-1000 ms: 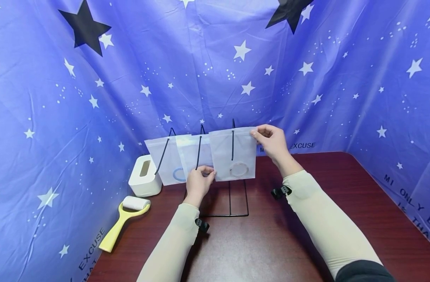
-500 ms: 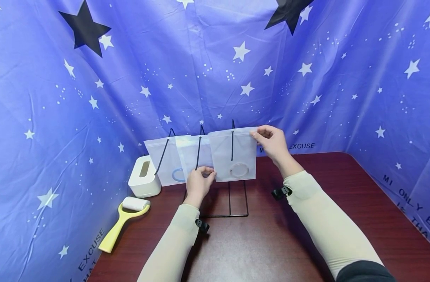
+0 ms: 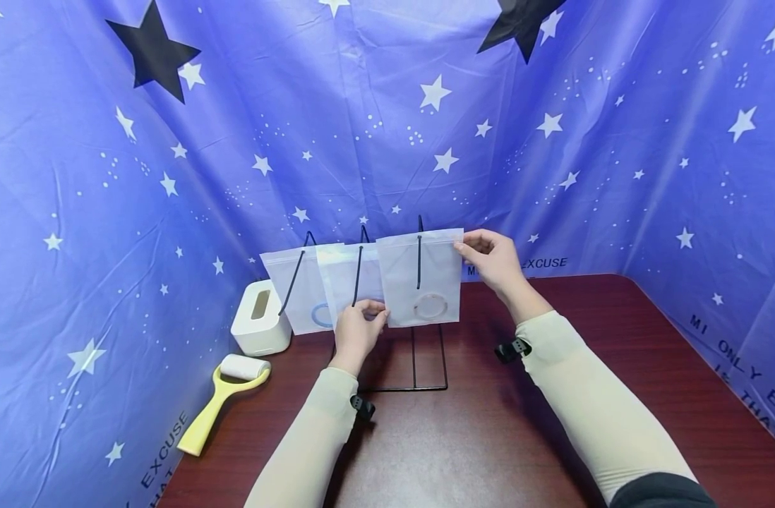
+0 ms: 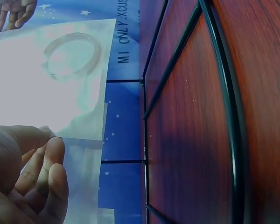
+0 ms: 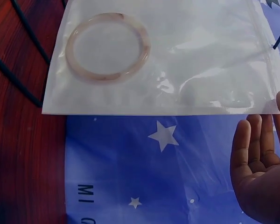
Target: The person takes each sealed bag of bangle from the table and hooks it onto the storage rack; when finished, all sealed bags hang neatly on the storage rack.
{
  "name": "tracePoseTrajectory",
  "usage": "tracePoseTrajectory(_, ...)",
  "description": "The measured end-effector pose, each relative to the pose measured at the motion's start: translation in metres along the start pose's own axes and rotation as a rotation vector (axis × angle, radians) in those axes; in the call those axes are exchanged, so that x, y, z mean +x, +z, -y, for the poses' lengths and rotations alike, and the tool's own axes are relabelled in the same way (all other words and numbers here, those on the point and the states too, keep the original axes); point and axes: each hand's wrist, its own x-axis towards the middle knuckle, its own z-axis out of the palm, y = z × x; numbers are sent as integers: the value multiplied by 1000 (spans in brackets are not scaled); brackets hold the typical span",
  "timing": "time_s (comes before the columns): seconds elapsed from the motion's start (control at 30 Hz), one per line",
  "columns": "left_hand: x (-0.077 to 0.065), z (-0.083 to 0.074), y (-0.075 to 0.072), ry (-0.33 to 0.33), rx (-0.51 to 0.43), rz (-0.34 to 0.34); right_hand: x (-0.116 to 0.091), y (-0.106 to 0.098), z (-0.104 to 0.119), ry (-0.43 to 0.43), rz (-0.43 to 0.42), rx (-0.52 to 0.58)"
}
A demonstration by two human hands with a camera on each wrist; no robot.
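Three frosted white zip bags hang in a row from the hooks of a black wire rack. The right zip bag shows a pale, brownish-mottled bangle inside. My left hand pinches this bag's lower left edge between thumb and forefinger; the other fingers curl loosely. At the upper right edge of the same bag, my right hand pinches with thumb and forefinger, the remaining fingers beside it. The middle zip bag is partly covered by my left hand. A blue ring shows in the left zip bag.
A white tissue box stands left of the rack. In front of it, a yellow-handled lint roller lies on the dark red wooden table. A blue star-patterned curtain surrounds the table's back and sides.
My right hand has shifted slightly right and down, its thumb now nearer the bag's outer edge. The left hand and the bags have hardly moved.
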Motion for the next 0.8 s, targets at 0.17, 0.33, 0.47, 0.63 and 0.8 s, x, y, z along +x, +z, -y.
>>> tracePoseTrajectory(0.17,-2,3,-3,10,10,14,-7,-8,-2,-36,24,-82)
tracePoseTrajectory(0.33,-5,9,-7,16,24,18,-21,-19,1,-66,34,-175)
tracePoseTrajectory(0.47,-10,18,-12,44,17,26,-38,-30,0,-78,58,-242)
tracePoseTrajectory(0.63,-19,34,-19,113,-13,56,-58,-48,-11,-133,92,-310)
tracePoseTrajectory(0.8,-32,46,-31,200,-3,88,-83,-66,-17,-163,79,-446)
